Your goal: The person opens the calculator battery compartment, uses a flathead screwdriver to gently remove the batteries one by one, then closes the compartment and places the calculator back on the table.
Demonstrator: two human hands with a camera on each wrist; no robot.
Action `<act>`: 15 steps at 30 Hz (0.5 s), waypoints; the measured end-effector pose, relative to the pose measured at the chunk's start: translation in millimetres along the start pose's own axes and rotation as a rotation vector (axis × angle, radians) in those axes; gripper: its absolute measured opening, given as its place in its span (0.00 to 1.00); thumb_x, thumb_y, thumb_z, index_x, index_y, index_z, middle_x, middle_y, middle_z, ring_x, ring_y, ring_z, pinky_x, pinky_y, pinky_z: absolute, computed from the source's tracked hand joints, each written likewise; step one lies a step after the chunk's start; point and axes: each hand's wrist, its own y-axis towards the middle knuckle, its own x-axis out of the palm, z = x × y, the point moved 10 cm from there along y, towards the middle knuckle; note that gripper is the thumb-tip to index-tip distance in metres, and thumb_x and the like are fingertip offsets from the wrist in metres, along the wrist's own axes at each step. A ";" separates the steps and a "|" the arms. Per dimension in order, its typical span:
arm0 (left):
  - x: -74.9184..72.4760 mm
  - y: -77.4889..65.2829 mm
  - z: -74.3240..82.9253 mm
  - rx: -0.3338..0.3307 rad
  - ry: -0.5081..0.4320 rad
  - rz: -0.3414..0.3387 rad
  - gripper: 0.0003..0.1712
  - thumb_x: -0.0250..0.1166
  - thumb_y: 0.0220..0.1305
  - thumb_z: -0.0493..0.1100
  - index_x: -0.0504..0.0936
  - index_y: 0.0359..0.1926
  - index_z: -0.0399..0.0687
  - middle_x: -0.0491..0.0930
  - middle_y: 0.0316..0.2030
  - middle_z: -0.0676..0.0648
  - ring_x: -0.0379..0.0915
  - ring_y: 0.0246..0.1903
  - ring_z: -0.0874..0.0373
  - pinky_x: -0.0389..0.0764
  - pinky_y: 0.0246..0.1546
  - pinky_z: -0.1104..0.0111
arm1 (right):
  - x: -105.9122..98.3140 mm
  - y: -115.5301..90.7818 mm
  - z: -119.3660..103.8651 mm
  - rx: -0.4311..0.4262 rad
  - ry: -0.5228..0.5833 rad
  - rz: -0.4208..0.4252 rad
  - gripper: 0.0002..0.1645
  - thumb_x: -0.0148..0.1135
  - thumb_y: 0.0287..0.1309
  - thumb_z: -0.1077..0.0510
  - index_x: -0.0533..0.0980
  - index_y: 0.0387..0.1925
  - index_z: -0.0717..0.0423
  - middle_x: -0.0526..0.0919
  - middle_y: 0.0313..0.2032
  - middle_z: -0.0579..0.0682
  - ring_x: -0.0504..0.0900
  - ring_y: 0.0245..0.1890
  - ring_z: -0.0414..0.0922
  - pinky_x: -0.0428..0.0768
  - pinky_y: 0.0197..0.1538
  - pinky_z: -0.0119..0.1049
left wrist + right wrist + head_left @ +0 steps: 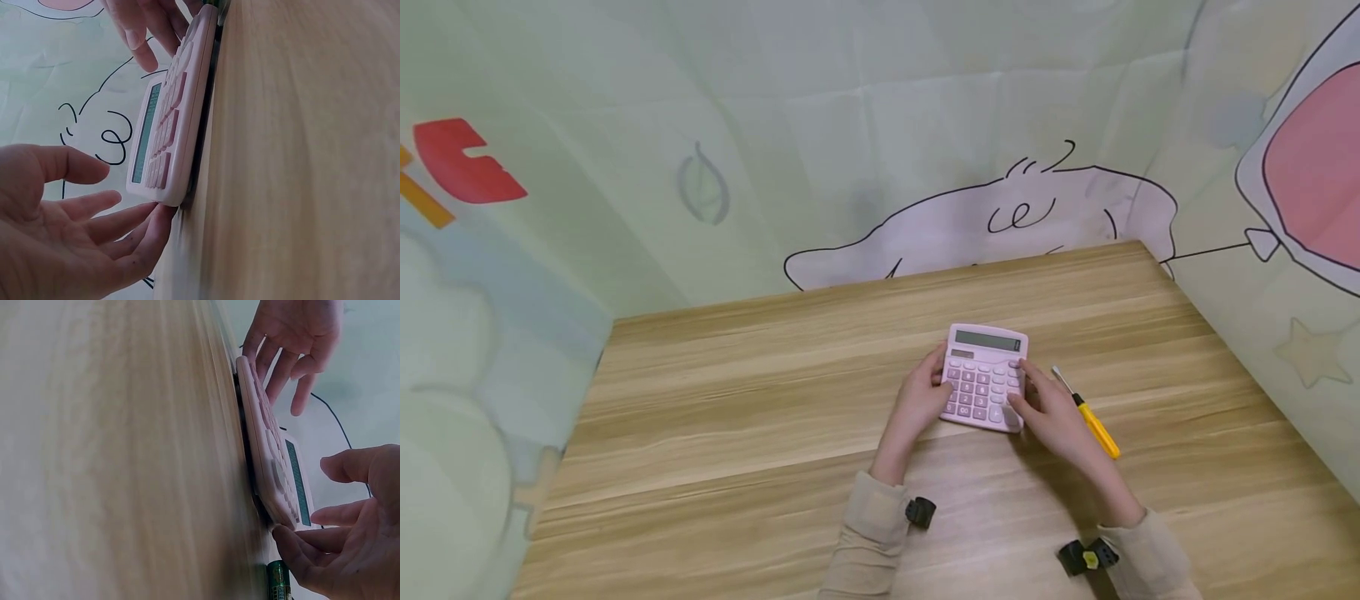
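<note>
A pink calculator (983, 379) lies face up on the wooden table, its display lit with a single digit. My left hand (921, 392) is at its left edge; in the left wrist view the fingertips (164, 212) touch the lower rim while the thumb stays apart above the keys. At the opposite edge is my right hand (1056, 417), its fingertips (282, 532) against the calculator's side and its thumb lifted off. Just right of that hand lies a screwdriver (1093, 423) with a yellow handle. A green battery (279, 581) shows beside the right fingers in the right wrist view.
The wooden table (737, 400) meets a printed cloth backdrop (737, 108) at its back and sides. Black wrist cameras (921, 512) sit on both sleeves. From the head, the right hand seems to hide the battery.
</note>
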 end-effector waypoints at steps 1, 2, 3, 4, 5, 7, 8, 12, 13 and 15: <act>0.2 0.2 -0.2 0.003 0.000 -0.002 0.37 0.57 0.57 0.33 0.64 0.70 0.48 0.76 0.59 0.40 0.78 0.50 0.50 0.78 0.51 0.60 | -0.2 0.0 0.1 -0.002 0.001 0.002 0.37 0.55 0.65 0.58 0.56 0.70 0.68 0.71 0.60 0.72 0.70 0.62 0.64 0.68 0.64 0.59; 0.1 0.2 -0.1 0.007 0.000 -0.004 0.37 0.57 0.57 0.33 0.64 0.70 0.47 0.76 0.59 0.39 0.78 0.51 0.50 0.78 0.51 0.60 | -0.7 -0.1 -0.2 -0.006 0.002 0.005 0.37 0.55 0.65 0.58 0.56 0.70 0.69 0.71 0.60 0.72 0.71 0.61 0.64 0.68 0.63 0.59; -0.1 0.2 -0.2 0.008 0.002 -0.005 0.37 0.57 0.58 0.33 0.64 0.70 0.47 0.76 0.59 0.39 0.78 0.51 0.50 0.78 0.52 0.60 | -1.0 -0.1 0.0 -0.009 0.000 0.008 0.37 0.55 0.65 0.58 0.55 0.70 0.69 0.72 0.59 0.72 0.72 0.59 0.64 0.69 0.63 0.58; -0.4 0.0 0.0 0.011 0.008 -0.005 0.37 0.57 0.58 0.34 0.64 0.70 0.47 0.76 0.59 0.39 0.77 0.51 0.50 0.78 0.52 0.59 | -1.7 -0.1 0.0 -0.014 -0.005 0.015 0.37 0.56 0.65 0.58 0.55 0.70 0.69 0.73 0.58 0.72 0.73 0.58 0.63 0.70 0.62 0.58; -0.7 -0.4 0.2 0.015 0.019 -0.003 0.37 0.58 0.58 0.34 0.64 0.70 0.48 0.77 0.59 0.39 0.77 0.52 0.50 0.77 0.53 0.58 | -2.5 -0.5 0.0 -0.020 -0.011 0.022 0.37 0.56 0.64 0.58 0.55 0.70 0.69 0.73 0.58 0.71 0.73 0.58 0.63 0.70 0.62 0.58; -2.2 -2.0 -0.1 0.015 0.042 0.002 0.37 0.58 0.58 0.36 0.64 0.70 0.49 0.76 0.60 0.40 0.76 0.53 0.49 0.76 0.55 0.56 | -4.2 -1.5 -0.3 -0.027 -0.020 0.038 0.37 0.56 0.64 0.59 0.56 0.70 0.68 0.73 0.58 0.70 0.74 0.57 0.63 0.71 0.60 0.58; -3.2 -3.0 -0.4 0.011 0.055 0.005 0.37 0.58 0.58 0.37 0.64 0.70 0.51 0.75 0.60 0.40 0.75 0.55 0.48 0.75 0.56 0.54 | -5.2 -2.2 -0.5 -0.029 -0.024 0.046 0.37 0.56 0.64 0.58 0.57 0.70 0.67 0.72 0.59 0.70 0.73 0.57 0.63 0.70 0.61 0.59; -9.0 -8.5 -0.2 0.012 0.114 0.012 0.35 0.58 0.62 0.42 0.62 0.71 0.55 0.70 0.65 0.41 0.70 0.61 0.44 0.70 0.62 0.49 | -8.5 -4.6 -3.0 -0.044 -0.025 0.077 0.35 0.57 0.63 0.59 0.60 0.69 0.64 0.70 0.62 0.67 0.72 0.57 0.63 0.69 0.60 0.60; -11.0 -10.0 0.7 0.018 0.133 0.012 0.35 0.58 0.63 0.42 0.61 0.71 0.55 0.69 0.66 0.41 0.69 0.62 0.43 0.69 0.63 0.48 | -9.2 -5.2 -3.9 -0.049 -0.020 0.081 0.35 0.57 0.63 0.59 0.60 0.69 0.63 0.69 0.63 0.67 0.72 0.57 0.63 0.69 0.61 0.60; -16.1 -13.0 4.1 0.046 0.177 0.019 0.35 0.57 0.65 0.43 0.60 0.72 0.53 0.66 0.68 0.41 0.66 0.65 0.42 0.66 0.65 0.48 | -10.4 -6.1 -6.0 -0.060 -0.019 0.089 0.34 0.57 0.63 0.59 0.61 0.69 0.62 0.70 0.62 0.66 0.72 0.57 0.62 0.69 0.61 0.60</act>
